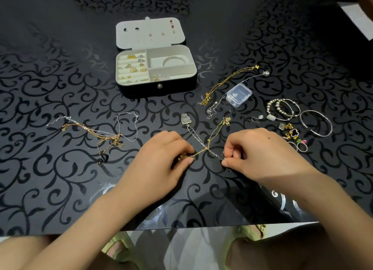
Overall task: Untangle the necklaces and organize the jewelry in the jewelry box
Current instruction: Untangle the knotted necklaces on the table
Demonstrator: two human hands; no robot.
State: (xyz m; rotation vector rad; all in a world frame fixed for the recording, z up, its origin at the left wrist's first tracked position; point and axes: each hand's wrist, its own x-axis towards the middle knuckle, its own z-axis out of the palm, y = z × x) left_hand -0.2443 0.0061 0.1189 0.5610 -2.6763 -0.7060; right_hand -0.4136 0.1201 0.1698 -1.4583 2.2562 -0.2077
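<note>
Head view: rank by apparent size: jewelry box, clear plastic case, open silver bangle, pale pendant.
1. jewelry box
2. open silver bangle
3. clear plastic case
4. pale pendant
The bangle looks only slightly larger than the case, so that pair is unsure.

Dim, soft indoor light, as I see it through the head camera. The glossy black table [60, 178] swallows most of it; pale glare patches sit near its front edge, so the light seems to come from overhead. The white lining of the open jewelry box [141, 90] is the brightest spot. Shadows are faint. Fine links of the tangled necklaces [206, 148] look soft and smeared. The wide lens bows the table edge, and the corners darken and blur.
</note>
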